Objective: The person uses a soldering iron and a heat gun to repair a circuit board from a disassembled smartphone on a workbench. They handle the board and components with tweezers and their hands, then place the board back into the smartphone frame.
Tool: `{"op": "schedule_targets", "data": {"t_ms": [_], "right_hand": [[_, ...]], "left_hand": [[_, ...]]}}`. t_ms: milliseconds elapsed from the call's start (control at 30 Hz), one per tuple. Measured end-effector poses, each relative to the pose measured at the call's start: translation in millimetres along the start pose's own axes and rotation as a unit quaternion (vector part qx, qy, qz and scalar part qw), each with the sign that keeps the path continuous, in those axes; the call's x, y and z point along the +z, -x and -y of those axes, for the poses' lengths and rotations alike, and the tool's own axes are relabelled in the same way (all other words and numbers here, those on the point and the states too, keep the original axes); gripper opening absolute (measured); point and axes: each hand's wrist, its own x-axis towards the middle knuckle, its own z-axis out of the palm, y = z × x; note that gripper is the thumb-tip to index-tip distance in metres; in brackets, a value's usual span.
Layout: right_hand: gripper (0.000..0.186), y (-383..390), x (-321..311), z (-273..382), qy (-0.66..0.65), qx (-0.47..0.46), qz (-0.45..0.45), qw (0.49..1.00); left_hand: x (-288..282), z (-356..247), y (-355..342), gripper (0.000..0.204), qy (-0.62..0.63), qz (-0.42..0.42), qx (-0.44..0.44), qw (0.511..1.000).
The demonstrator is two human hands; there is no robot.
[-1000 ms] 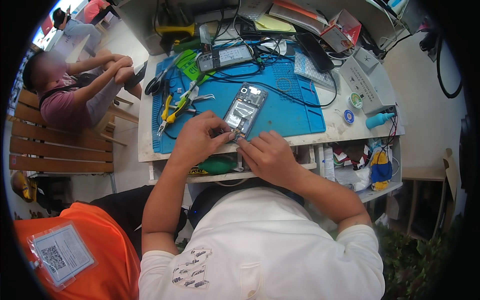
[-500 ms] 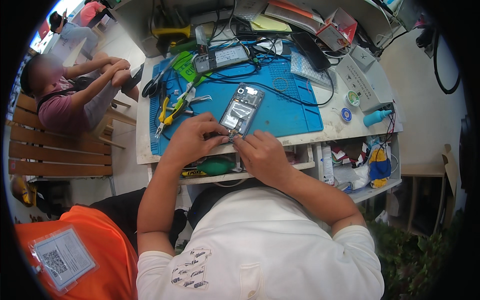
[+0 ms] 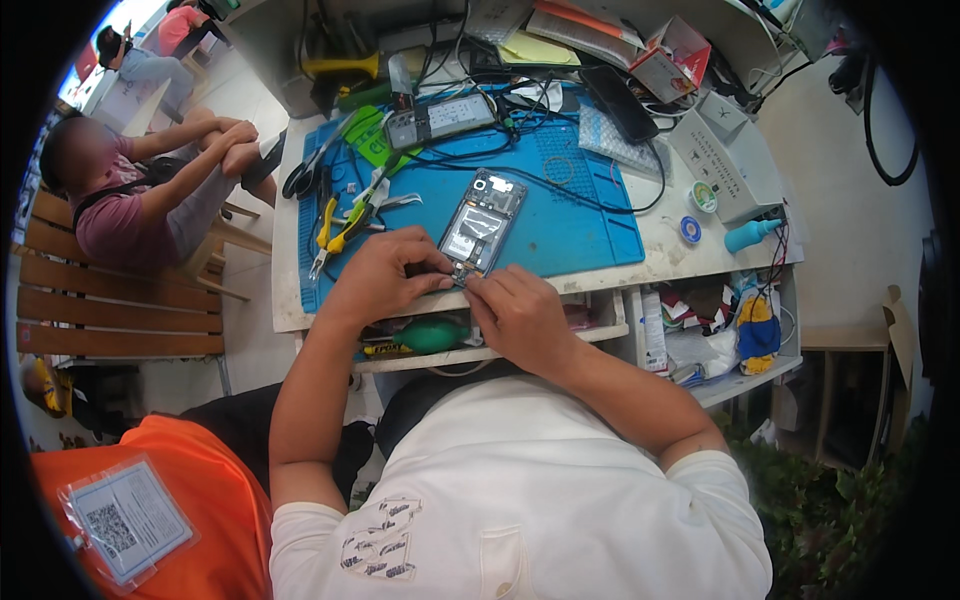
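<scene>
A smartphone [image 3: 487, 225] with its back cover off lies on the blue work mat [image 3: 585, 238], its inner parts and battery exposed. Its lower end points toward me. At that end's left corner, my left hand [image 3: 395, 272] is closed, thumb and fingertips pinching the edge. My right hand [image 3: 522, 308] is closed at the right corner, with thumb and forefinger on the same end. Between the fingertips sit small parts of the phone, too tiny to name.
Pliers [image 3: 340, 232], scissors [image 3: 303, 178] and tweezers lie left of the phone. Another opened phone [image 3: 440, 120], black cables and a dark phone [image 3: 618, 105] are farther back. Solder spools [image 3: 691, 230] and a white box [image 3: 735, 160] stand right. An open drawer [image 3: 590, 333] is below; people sit left.
My hands stay at the phone's lower end, with only slight finger shifts. The right hand's fingers have moved a little; the phone keeps its place.
</scene>
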Motion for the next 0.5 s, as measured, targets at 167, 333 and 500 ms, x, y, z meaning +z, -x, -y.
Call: {"op": "schedule_targets", "data": {"t_ms": [167, 333, 500], "right_hand": [[0.012, -1.9, -2.0, 0.0, -0.002, 0.002, 0.004, 1.0], [0.012, -1.8, -1.8, -1.2, 0.009, -0.004, 0.014, 1.0], [0.014, -1.5, -1.1, -1.1, 0.007, -0.011, 0.009, 1.0]], "left_hand": [[-0.3, -2.1, 0.4, 0.023, -0.002, 0.001, -0.004, 1.0], [0.1, -2.2, 2.2, 0.025, -0.024, -0.007, 0.02, 0.999], [0.9, 1.7, 2.7, 0.026, -0.021, -0.009, 0.021, 1.0]]}}
